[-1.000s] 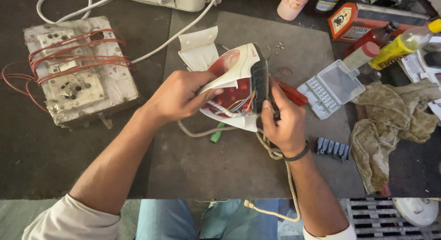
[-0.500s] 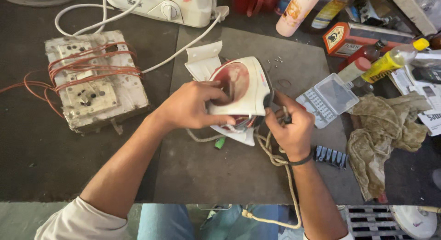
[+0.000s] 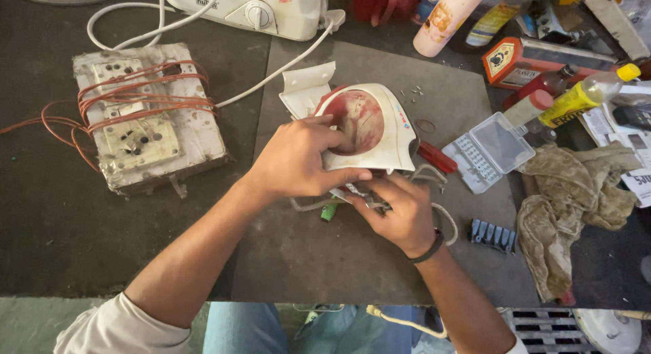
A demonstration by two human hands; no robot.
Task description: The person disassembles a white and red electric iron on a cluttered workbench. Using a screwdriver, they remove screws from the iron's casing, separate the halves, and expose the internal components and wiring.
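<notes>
My left hand (image 3: pixel 298 161) grips a white appliance housing (image 3: pixel 380 127) with a translucent red window, held tilted over the dark mat (image 3: pixel 380 259). My right hand (image 3: pixel 400 211) is under the housing's lower edge, fingers closed on its exposed wires and inner parts (image 3: pixel 359 194). A red-handled screwdriver (image 3: pixel 437 157) lies just right of the housing. A white cover piece (image 3: pixel 306 86) rests behind it. A green-tipped piece (image 3: pixel 329 211) and a pale cord (image 3: pixel 447 222) lie beneath my hands.
A dirty switchboard wrapped in orange wire (image 3: pixel 142 116) sits at left. A white appliance (image 3: pixel 251 8) and its cord lie at the back. Right: clear plastic box (image 3: pixel 488 150), grey terminal strip (image 3: pixel 494 233), rag (image 3: pixel 576 205), yellow bottle (image 3: pixel 586 96), orange box (image 3: pixel 542 55).
The housing has been turned so its red window faces up. My right hand has moved from the housing's right side to underneath it, onto the wiring.
</notes>
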